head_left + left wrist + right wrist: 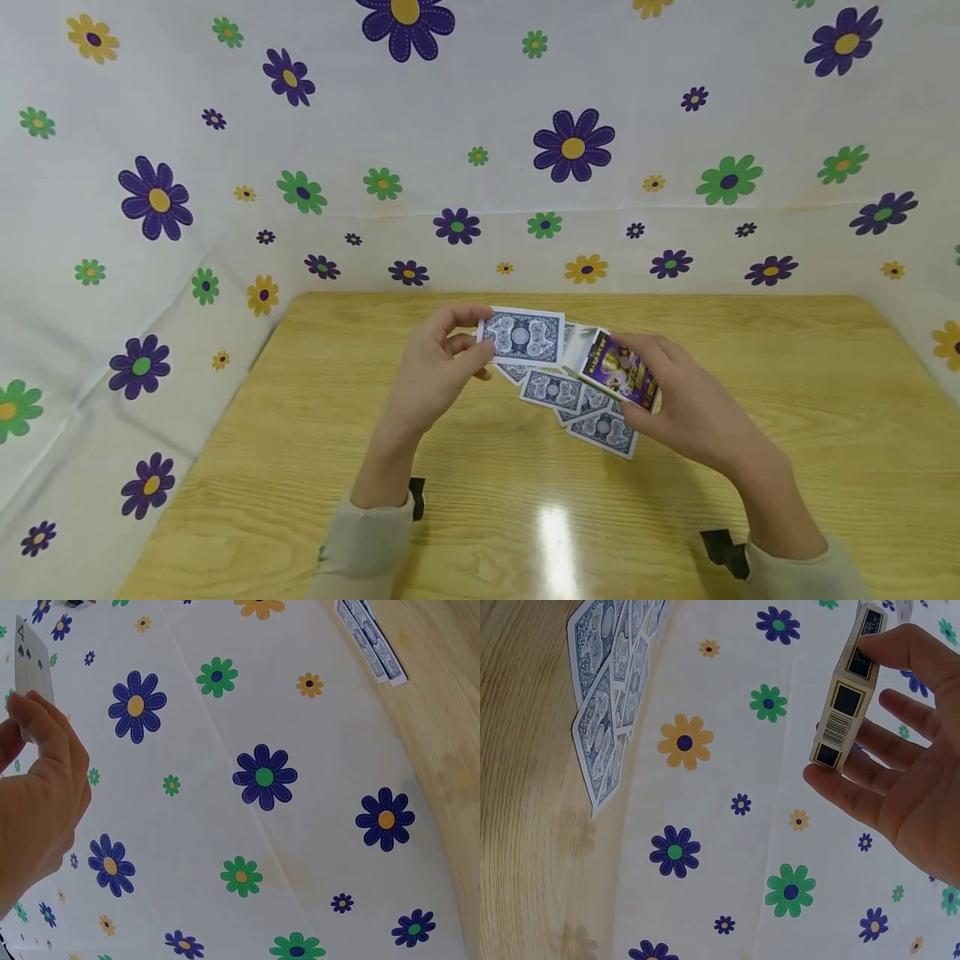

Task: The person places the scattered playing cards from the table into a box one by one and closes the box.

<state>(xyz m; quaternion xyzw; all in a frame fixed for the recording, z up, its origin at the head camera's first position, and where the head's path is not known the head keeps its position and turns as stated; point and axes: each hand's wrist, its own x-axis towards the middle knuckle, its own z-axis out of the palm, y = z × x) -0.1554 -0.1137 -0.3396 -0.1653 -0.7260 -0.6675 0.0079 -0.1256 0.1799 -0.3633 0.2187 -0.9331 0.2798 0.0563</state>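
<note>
Between thumb and fingers, my left hand [427,379] pinches a playing card [521,337], its blue patterned back facing up in the head view. Black pips show on the face of that card [31,667] in the left wrist view. My right hand [697,408] grips a purple and gold card box [624,371] by its sides, thumb across from the fingers. The box's white end points at the card's right edge; I cannot tell whether they touch. A barcode marks the other end of the box [838,724]. Several face-down cards [551,390] lie overlapping on the table below.
The wooden table [300,450] runs up to a white cloth [480,108] printed with purple, green and yellow flowers, which hangs behind and at the sides. Black straps [726,553] show at the sleeve cuffs.
</note>
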